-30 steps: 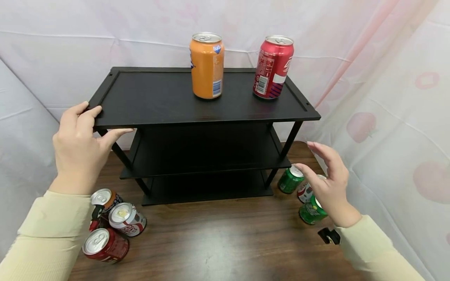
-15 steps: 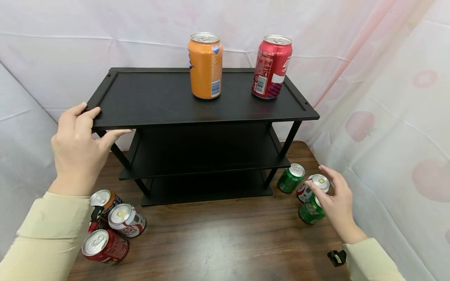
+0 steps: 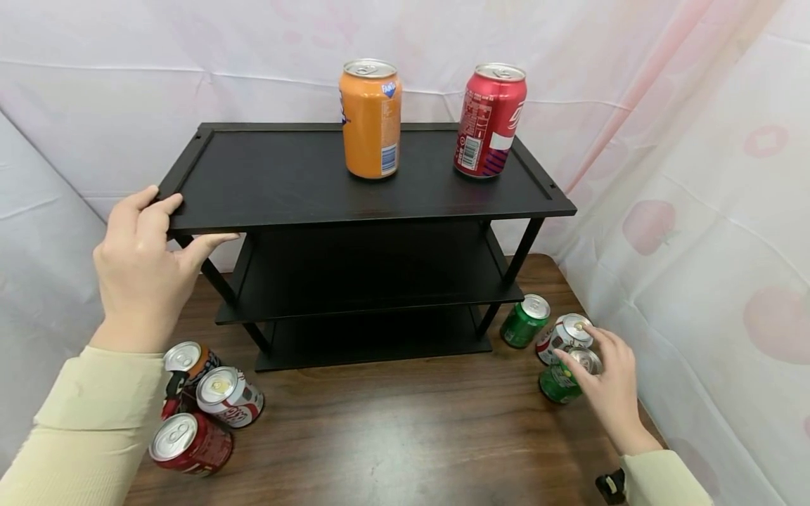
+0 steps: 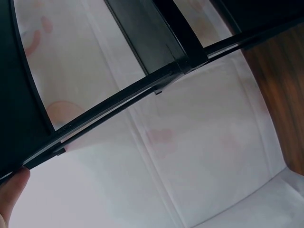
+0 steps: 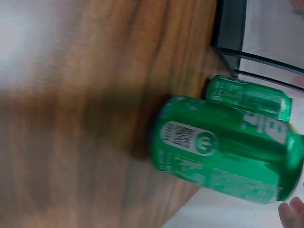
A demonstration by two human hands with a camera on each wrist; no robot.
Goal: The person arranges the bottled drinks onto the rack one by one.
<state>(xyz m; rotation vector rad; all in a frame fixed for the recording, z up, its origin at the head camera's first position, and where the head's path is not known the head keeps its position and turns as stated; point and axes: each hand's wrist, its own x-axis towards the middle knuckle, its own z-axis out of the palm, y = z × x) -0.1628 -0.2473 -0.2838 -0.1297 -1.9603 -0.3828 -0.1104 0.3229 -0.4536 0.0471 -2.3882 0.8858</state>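
Note:
My left hand (image 3: pixel 136 274) holds the left edge of a black three-tier shelf rack (image 3: pixel 272 176), fingers on top and thumb under the board. In the left wrist view a fingertip (image 4: pixel 15 187) meets the rack's edge. My right hand (image 3: pixel 612 393) hovers over the nearest green soda can (image 3: pixel 557 384), thumb and fingers spread apart around its top. The right wrist view shows that green can upright on the table, with fingertips (image 5: pixel 293 212) near its top rim. Behind it stand a white-and-red can (image 3: pixel 549 344) and another green can (image 3: pixel 520 325).
An orange Fanta can (image 3: pixel 372 126) and a red can (image 3: pixel 489 123) stand on the top board. Left of the rack, a white can (image 3: pixel 230 400), a dark red can (image 3: pixel 196 450) and an orange-and-dark can (image 3: pixel 201 362) cluster on the wooden table (image 3: pixel 380 436). Pale curtains (image 3: pixel 696 246) border the table.
My right hand has moved down and slightly right, from above the right-hand cans to the top of the nearest green one. The left hand keeps its hold on the rack.

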